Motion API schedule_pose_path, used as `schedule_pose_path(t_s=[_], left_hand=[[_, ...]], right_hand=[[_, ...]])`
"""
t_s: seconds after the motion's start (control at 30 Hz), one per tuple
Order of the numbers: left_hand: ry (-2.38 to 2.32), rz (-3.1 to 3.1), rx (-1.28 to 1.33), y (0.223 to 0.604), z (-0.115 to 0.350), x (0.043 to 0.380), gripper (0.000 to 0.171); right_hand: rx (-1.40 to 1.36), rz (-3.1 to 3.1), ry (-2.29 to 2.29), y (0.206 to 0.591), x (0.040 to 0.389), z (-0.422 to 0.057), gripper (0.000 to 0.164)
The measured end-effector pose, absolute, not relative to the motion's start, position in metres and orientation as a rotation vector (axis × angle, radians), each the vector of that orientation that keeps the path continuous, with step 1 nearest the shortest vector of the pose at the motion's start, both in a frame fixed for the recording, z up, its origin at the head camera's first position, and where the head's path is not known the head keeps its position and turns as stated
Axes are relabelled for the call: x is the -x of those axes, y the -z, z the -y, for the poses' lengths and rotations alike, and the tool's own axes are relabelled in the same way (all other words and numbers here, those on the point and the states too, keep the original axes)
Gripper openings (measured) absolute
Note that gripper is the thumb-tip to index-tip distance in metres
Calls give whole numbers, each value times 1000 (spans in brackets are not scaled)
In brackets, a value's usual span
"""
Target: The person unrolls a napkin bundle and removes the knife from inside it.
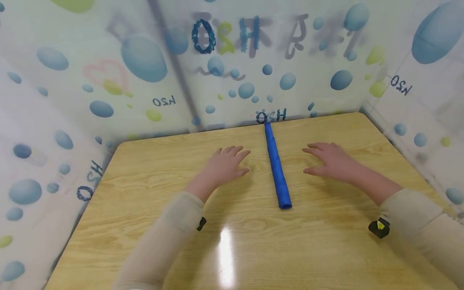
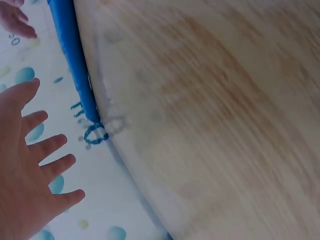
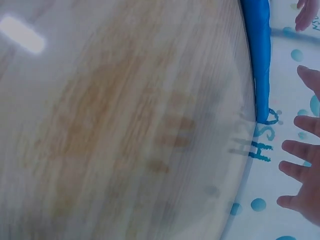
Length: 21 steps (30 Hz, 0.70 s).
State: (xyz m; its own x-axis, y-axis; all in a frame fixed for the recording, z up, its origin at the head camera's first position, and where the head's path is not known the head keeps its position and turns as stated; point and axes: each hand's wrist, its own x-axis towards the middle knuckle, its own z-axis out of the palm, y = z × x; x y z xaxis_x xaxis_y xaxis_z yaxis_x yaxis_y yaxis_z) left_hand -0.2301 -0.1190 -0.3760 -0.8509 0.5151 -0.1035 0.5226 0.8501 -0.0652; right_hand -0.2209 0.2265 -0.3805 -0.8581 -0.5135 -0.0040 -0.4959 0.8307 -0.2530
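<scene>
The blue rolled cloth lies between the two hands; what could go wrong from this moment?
1. The blue rolled cloth is a loose roll; neither the left hand nor the right hand grips it, so a sideways nudge may unroll it.
2. Its far end touches the patterned wall, so pushing it forward could bend it.
3. The table looks glossy; the roll might slide.

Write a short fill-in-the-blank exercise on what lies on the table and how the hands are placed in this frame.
1. The rolled cloth between the hands is ____ in colour.
2. The left hand and right hand lie either side of the roll with fingers ____.
3. The roll's far end reaches the table's ____ edge, by the patterned wall.

Missing words: blue; straight; back
</scene>
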Motion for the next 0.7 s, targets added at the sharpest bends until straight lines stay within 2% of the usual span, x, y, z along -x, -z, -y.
schedule_pose_path(t_s=[0.47,0.7], left_hand=[[226,-2697,-1107,395,71,230,63],[281,-2663,-1256,394,56,229,55]], right_hand=[[1006,-2921,333,390,205,-207,57],[1057,-2873,309,387,197,-192,50]])
